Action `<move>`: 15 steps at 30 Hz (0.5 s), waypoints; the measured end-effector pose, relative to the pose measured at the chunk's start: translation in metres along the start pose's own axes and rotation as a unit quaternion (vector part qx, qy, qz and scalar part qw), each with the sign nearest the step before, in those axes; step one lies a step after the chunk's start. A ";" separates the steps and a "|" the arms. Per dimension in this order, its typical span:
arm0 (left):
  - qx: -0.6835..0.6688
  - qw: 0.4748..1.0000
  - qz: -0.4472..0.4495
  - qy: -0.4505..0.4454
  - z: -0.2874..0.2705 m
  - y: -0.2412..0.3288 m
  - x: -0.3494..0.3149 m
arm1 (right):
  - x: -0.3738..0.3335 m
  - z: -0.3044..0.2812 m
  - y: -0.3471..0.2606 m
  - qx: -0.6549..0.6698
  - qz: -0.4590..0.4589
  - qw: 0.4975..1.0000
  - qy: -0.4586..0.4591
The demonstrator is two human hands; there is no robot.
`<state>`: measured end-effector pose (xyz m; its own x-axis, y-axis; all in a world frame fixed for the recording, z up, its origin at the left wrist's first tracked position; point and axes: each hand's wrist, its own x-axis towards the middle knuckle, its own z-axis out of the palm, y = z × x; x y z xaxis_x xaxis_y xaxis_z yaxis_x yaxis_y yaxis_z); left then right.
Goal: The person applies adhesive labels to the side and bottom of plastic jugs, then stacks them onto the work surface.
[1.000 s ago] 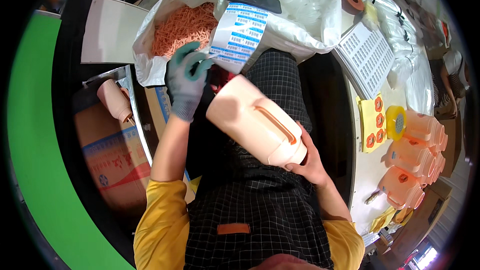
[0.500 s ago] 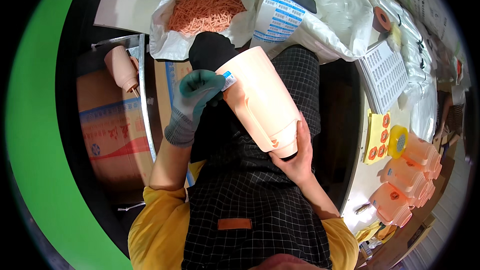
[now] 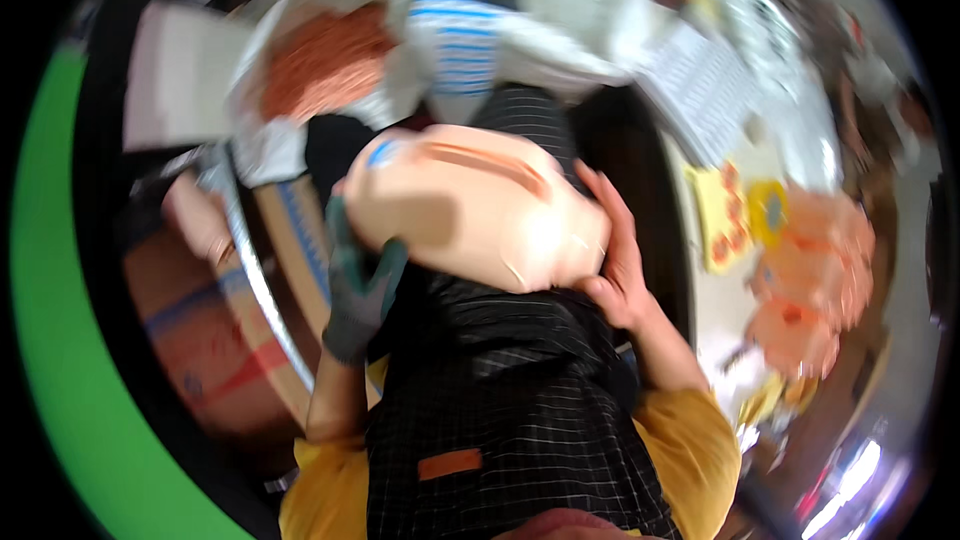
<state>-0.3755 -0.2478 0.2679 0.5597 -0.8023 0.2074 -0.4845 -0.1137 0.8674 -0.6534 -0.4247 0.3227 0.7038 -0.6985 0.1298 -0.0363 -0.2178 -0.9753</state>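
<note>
A peach plastic jug (image 3: 450,205) lies across my lap, tilted sideways, its handle uppermost. My left hand (image 3: 360,290), in a grey-green glove, grips the wide end from the near left, thumb and fingers apart around it. My bare right hand (image 3: 622,265) holds the narrower neck end at the right, fingers along its far side and thumb below. On the wide end, near the handle, sits a small blue-and-white sticker (image 3: 382,153). Motion blurs the jug and hides its print.
A white sack of pink sticks (image 3: 325,65) stands ahead, beside a blue-and-white label sheet (image 3: 465,45). At left, another peach jug (image 3: 197,218) rests in a metal-edged box. Several peach jugs (image 3: 810,260), yellow tape (image 3: 768,212) and label sheets (image 3: 700,90) lie on the right table.
The jug has turned from upright-slanting to nearly crosswise, with its handle now uppermost. My left hand has gone from pinching the sticker to gripping the wide end. The whole view has shifted.
</note>
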 end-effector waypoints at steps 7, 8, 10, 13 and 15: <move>0.125 0.949 -0.177 -0.231 -0.018 0.017 -0.028 | 0.094 0.027 0.003 -0.246 0.100 0.964 0.005; 0.156 0.965 -0.149 -0.151 -0.011 0.044 -0.023 | 0.099 0.046 0.020 -0.253 0.114 0.960 0.025; 0.206 0.968 0.094 -0.105 0.011 0.062 -0.008 | 0.108 0.065 0.051 -0.212 0.091 0.972 0.041; 0.183 0.945 0.217 -0.160 0.063 0.045 -0.006 | 0.088 0.041 0.056 -0.182 0.053 0.977 0.095; 0.177 0.952 0.204 -0.142 0.070 0.040 0.000 | 0.034 -0.011 0.054 -0.166 0.019 0.967 0.193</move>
<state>-0.4423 -0.2938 0.2708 0.0967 -0.9424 0.3203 -0.8466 0.0914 0.5243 -0.6394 -0.4674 0.2760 0.3833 -0.8985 0.2139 -0.3285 -0.3491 -0.8776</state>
